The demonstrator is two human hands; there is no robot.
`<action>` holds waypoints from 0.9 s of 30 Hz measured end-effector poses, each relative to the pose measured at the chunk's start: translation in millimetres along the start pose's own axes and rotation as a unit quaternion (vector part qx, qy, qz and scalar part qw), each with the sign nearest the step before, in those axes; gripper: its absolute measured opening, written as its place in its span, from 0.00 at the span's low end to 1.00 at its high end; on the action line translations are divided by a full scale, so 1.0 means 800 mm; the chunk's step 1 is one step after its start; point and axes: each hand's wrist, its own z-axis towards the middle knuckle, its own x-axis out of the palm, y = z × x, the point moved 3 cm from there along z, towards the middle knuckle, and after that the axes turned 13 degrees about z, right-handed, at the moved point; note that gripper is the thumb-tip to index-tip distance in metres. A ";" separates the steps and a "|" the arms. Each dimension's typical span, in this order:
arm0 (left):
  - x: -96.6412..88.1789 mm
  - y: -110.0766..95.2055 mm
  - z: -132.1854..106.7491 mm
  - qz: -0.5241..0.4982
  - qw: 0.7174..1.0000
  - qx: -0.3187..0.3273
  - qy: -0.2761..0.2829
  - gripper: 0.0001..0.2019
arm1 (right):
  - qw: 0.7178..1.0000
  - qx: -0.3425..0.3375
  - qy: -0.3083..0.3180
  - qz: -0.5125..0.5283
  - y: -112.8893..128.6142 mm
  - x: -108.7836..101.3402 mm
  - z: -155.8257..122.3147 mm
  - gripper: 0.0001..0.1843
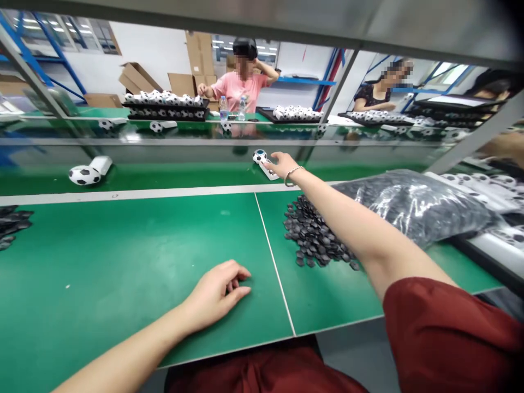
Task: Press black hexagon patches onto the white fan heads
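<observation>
My right hand [282,165] is stretched out over the green belt, its fingers apart. Just beside and partly behind it is a small black-and-white football-shaped piece [259,156] with a white base [269,173]. Whether a fingertip touches the base is hard to tell. My left hand [219,289] rests on the green tabletop [135,262], fingers loosely bent, thumb apart, with nothing in it. Below my right forearm lies a heap of small black pieces [315,234], partly hidden by the arm.
A second football-shaped piece [84,175] lies on the belt at left. A bulging plastic bag [413,202] and trays of white pieces [503,240] stand at right. More black pieces [14,224] lie at the left edge. Across the belt, co-workers [249,84] sit behind filled trays [166,112].
</observation>
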 end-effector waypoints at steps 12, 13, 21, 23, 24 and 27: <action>0.011 -0.046 0.066 0.104 0.994 0.030 0.021 0.12 | 0.982 -0.110 -0.079 0.132 -0.088 -0.075 -0.108 0.12; 0.014 -0.051 0.079 0.105 0.994 0.033 0.011 0.14 | 0.979 -0.110 -0.090 0.146 -0.094 -0.077 -0.110 0.11; 0.045 -0.072 0.126 0.183 0.979 0.087 -0.016 0.23 | 0.949 -0.137 -0.144 0.247 -0.099 -0.093 -0.122 0.13; 0.047 -0.072 0.124 0.197 0.976 0.093 -0.019 0.20 | 0.940 -0.147 -0.140 0.275 -0.094 -0.093 -0.127 0.14; 0.047 -0.071 0.123 0.201 0.975 0.094 -0.020 0.17 | 0.937 -0.152 -0.135 0.283 -0.091 -0.092 -0.130 0.15; 0.047 -0.070 0.123 0.207 0.973 0.093 -0.027 0.11 | 0.940 -0.160 -0.105 0.282 -0.081 -0.088 -0.140 0.14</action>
